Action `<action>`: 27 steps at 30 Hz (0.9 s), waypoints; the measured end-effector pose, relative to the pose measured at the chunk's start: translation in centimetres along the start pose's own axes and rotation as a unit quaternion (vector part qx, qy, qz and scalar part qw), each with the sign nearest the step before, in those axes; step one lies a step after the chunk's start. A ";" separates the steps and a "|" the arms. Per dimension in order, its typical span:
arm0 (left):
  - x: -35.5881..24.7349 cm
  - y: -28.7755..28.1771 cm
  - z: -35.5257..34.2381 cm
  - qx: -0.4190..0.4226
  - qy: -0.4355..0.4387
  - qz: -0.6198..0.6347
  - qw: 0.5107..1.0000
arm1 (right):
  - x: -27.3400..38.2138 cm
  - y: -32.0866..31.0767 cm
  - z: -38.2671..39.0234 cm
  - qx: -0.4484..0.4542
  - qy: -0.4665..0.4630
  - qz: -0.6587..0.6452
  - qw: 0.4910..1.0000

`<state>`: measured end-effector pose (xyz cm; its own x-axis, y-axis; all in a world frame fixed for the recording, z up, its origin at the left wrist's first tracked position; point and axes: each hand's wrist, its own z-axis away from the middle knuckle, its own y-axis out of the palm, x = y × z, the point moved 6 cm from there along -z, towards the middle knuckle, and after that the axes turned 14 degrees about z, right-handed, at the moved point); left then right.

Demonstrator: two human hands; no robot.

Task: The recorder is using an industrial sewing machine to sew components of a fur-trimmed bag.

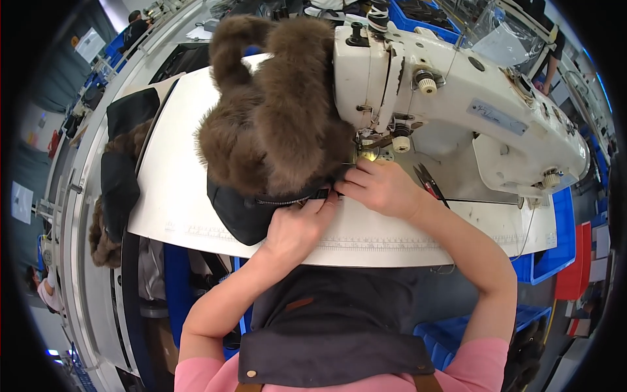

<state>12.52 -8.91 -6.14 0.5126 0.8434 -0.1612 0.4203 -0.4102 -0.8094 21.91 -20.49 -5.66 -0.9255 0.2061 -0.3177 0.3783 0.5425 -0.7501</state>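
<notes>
A brown fur piece (290, 104) with a black fabric bag part (235, 215) and a metal zipper (281, 200) lies on the white sewing table (166, 189), at the foot of a white sewing machine (457, 98). My left hand (297, 232) is closed on the black fabric at the zipper's right end. My right hand (377, 186) pinches the black fabric just below the lit needle area (367, 151). The fingertips of both hands are partly hidden in the fabric. Scissors with red on the handle (431, 186) lie right of my right hand.
More black and fur pieces (117, 193) lie along the left. Blue bins (542, 261) and a red bin (569, 274) stand at the right, another blue bin (424, 18) behind the machine. Other people work at far left (135, 29) and far right (548, 72).
</notes>
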 end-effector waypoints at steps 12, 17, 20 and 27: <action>1.5 3.5 2.9 -0.195 -0.276 0.568 0.750 | 3.2 -5.5 -9.8 -0.067 0.198 -0.121 0.970; -1.2 0.3 -1.3 0.045 0.002 0.036 0.998 | -2.0 6.7 -13.6 0.231 0.275 -0.143 0.922; 0.0 0.2 -1.2 0.021 -0.040 0.059 0.997 | -1.4 7.0 -14.5 0.128 0.241 -0.131 0.953; 1.7 0.9 0.0 -0.075 -0.066 0.091 0.991 | 2.5 0.4 -9.1 0.005 0.246 -0.173 0.954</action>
<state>13.71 -7.84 -7.14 0.4914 0.7845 -0.3782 0.4406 -0.5985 -0.6691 19.55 -12.34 -1.46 -0.8907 0.3742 0.2582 0.0465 0.6399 -0.7670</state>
